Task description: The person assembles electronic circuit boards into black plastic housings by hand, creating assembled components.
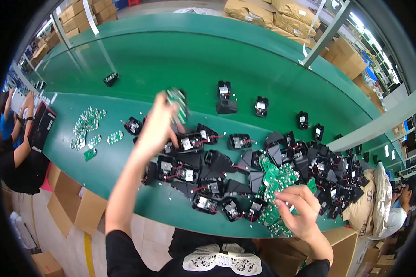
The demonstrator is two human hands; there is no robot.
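Note:
Raised over the far side of the bench, my left hand (159,121) is closed on a green circuit board (177,105), blurred by motion, with something dark behind it. Below that hand lie several black plastic housings (188,142) with red wires and silvery parts inside. My right hand (302,210) hovers at a heap of green circuit boards (278,179), thumb and forefinger pinched together. Whether a board is between those fingertips cannot be made out. More black housings (326,168) are piled to the right of the heap.
Small circuit boards (88,121) lie loose on the left of the green bench (92,171). A few housings (261,106) stand on the green belt (171,64) beyond. Cardboard boxes (74,203) sit below the bench. A person (21,134) works at the far left, another (400,203) at the right.

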